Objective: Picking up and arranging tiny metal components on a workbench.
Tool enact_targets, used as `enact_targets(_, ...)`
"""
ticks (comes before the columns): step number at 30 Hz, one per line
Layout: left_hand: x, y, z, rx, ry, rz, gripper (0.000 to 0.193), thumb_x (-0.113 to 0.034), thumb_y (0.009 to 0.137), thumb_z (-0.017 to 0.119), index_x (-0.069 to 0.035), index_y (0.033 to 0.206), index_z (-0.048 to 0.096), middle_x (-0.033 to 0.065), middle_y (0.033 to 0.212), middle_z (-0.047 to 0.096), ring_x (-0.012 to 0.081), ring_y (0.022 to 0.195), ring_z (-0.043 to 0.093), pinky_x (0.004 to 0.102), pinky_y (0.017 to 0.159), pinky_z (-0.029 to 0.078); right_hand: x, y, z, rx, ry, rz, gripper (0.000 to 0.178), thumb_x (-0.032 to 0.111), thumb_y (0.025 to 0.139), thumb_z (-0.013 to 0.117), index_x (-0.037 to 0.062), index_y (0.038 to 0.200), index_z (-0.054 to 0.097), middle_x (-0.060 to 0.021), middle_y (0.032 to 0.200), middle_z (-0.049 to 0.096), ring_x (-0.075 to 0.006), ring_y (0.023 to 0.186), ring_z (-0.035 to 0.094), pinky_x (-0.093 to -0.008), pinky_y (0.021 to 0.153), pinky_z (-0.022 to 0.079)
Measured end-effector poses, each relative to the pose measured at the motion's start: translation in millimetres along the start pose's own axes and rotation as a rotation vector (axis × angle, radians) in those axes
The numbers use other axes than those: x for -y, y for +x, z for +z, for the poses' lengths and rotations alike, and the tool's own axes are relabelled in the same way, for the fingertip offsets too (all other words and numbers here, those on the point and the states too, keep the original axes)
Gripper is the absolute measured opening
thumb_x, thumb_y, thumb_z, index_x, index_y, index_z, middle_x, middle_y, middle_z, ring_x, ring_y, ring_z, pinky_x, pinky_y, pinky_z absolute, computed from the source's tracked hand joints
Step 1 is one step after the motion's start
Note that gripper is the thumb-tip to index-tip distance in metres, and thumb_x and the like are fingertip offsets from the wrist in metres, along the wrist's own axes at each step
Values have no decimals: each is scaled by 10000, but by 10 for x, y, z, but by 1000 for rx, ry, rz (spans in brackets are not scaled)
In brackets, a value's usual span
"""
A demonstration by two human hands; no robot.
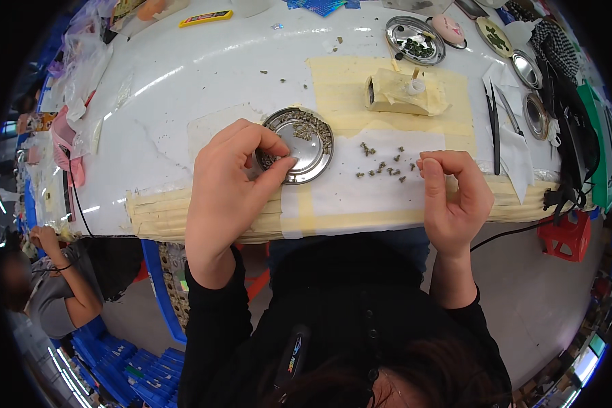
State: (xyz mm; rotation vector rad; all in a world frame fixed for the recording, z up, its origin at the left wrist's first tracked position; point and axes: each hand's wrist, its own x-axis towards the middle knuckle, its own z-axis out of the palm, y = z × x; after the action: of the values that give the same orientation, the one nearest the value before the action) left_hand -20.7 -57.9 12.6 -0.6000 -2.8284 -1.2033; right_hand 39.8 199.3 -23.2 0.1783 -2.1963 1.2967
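Small parts point(381, 165), greyish and dull-metallic, are lying loose on white paper point(360, 204). They are showing short, knobbly, irregular forms and pointing in various directions, some touching, most apart; finer detail is too small to tell. More parts of similar tone are lying in a round, shiny metal dish point(306, 162), crowding its far and right sides and leaving the mirror-like middle bare. The left hand point(234, 173) is reaching over the dish's left edge, thumb and forefinger tips nearly meeting; whether they are gripping a part cannot be told. The right hand point(455, 194) is hovering beside the scattered parts, its fingers bending close together at the tips; a grip cannot be confirmed. Beyond the paper, a tape-covered block point(398, 98) is standing on the tabletop point(160, 129). Tweezers point(494, 132) are lying to the right.
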Motion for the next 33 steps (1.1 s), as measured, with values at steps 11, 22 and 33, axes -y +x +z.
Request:
enact_targets(11,-176,-114,281,-363,-172,55,191,14,784,749,-34,967,726,65,783,698,115,609,609,245,560,479,263,28,109,95,82,-151,89,-43,787,730,-9,852,678,-91,756,660,-200,638,620,-275,578,478)
enact_targets(22,-147,-121,234,-244,-159,-63,281,56,794,702,7,1070,712,89,878,739,84,742,642,206,610,459,288,6,178,145,71,-134,92,-42,776,732,10,831,680,-82,747,659,-202,625,617,-291,562,473)
enact_targets(33,-85,-148,247,-235,-176,-39,381,56,785,706,-29,1156,697,55,873,729,61,710,598,194,597,445,289,-11,230,205,68,-140,98,-25,779,737,17,842,675,-78,750,661,-206,612,611,-292,558,472)
